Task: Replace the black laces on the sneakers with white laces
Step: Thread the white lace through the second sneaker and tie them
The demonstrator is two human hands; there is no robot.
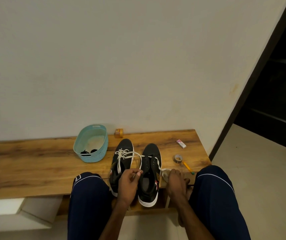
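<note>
Two black sneakers stand side by side on a wooden bench (34,158), toes toward the wall. The left sneaker (121,155) carries a white lace (121,154) threaded and bunched over its eyelets. The right sneaker (151,153) has a white lace (139,163) running across its lowest eyelets, both ends loose. My left hand (130,179) pinches the left end of that lace by its tip, over the gap between the shoes. My right hand (175,179) grips the other end in a loop just right of the shoe. Black laces (88,151) lie in a teal basket (93,135).
The teal basket stands left of the shoes. A small orange jar (119,133) sits by the wall. Right of the shoes lie a roll of tape (178,158), a yellow pencil (188,168) and a white eraser box (181,143). My knees flank the bench's front edge.
</note>
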